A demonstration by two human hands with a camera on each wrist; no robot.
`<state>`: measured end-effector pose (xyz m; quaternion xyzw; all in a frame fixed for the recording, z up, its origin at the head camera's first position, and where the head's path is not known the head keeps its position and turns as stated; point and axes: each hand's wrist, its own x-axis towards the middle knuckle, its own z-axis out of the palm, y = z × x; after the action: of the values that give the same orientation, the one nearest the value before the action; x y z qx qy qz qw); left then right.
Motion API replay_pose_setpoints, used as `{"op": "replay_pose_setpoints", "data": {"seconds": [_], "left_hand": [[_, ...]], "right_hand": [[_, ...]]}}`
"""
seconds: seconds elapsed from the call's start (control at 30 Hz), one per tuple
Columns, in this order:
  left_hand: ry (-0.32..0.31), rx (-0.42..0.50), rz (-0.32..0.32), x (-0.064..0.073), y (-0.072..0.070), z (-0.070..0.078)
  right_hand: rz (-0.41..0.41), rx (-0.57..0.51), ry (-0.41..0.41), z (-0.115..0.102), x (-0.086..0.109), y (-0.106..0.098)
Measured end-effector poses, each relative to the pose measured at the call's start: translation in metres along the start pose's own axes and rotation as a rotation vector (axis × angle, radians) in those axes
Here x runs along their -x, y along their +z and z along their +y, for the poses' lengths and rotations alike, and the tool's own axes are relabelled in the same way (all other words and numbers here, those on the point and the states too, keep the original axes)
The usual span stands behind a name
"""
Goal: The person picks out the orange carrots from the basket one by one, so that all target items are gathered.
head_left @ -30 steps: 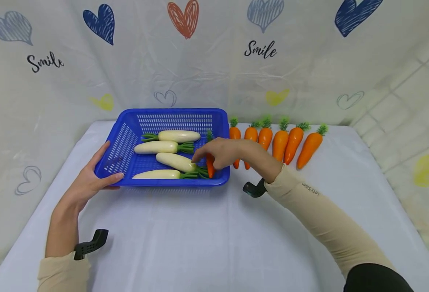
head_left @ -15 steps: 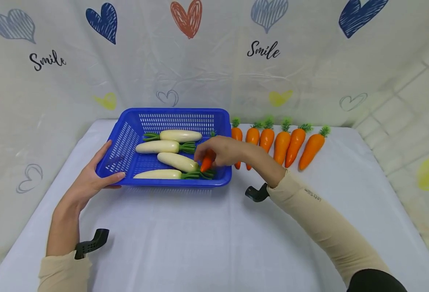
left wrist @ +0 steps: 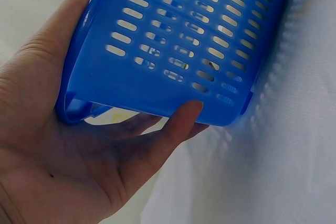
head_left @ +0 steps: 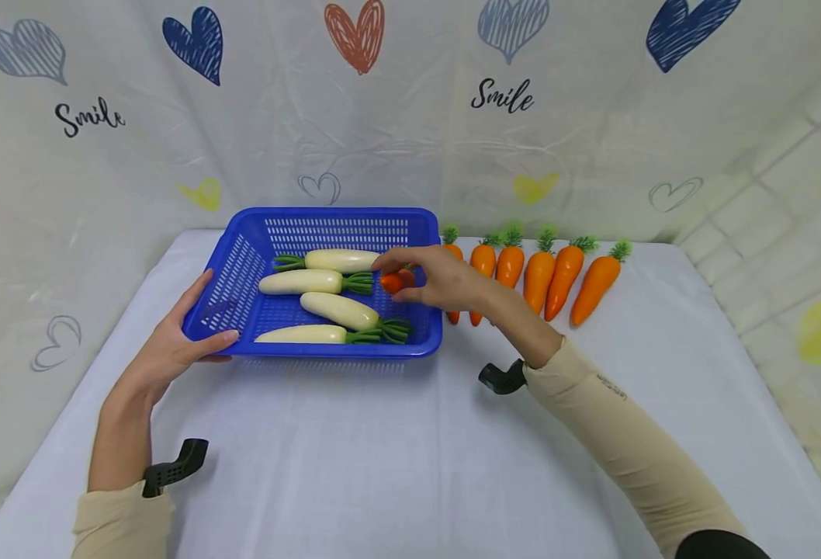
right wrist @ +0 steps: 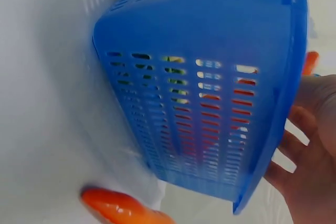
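Observation:
My left hand (head_left: 166,345) grips the left end of a blue slotted plastic basket (head_left: 334,351), its thumb over the front left corner of the rim. The left wrist view shows the fingers spread along the basket's outer wall. Inside the basket lie white radishes (head_left: 341,310) with green stalks, several in a loose stack of rows. Over the basket's right end, my right hand (head_left: 438,276) holds a carrot (head_left: 394,281) between thumb and fingers, its tip to the left. Much of this carrot is hidden behind the hand. In the right wrist view, red-orange shows through the basket's slots.
Right of the basket, several carrots (head_left: 539,276) with green tops lie in a row on a white-covered table (head_left: 355,458). The nearest ones are partly behind my right hand and wrist. A heart-printed sheet (head_left: 410,116) hangs behind the table.
The carrot at the basket's right end has been gripped and raised, its tip swinging from the front toward the left. My right hand has risen with it. My left hand keeps its grip.

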<state>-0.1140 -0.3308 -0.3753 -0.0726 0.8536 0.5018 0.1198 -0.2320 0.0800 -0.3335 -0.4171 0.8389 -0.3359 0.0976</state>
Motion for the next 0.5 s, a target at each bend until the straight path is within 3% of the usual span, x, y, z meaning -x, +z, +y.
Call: {"op": "replay_pose_setpoints", "data": {"seconds": [0.27,0.5], "left_hand": [[0.001,-0.010,-0.006,0.000,0.000,0.000],[0.006,-0.007,-0.001,0.001,0.000,0.000]], "right_hand": [[0.173,0.003,-0.039,0.004,0.017,-0.012],[0.309,-0.034,-0.019,0.010,0.035,-0.024]]}}
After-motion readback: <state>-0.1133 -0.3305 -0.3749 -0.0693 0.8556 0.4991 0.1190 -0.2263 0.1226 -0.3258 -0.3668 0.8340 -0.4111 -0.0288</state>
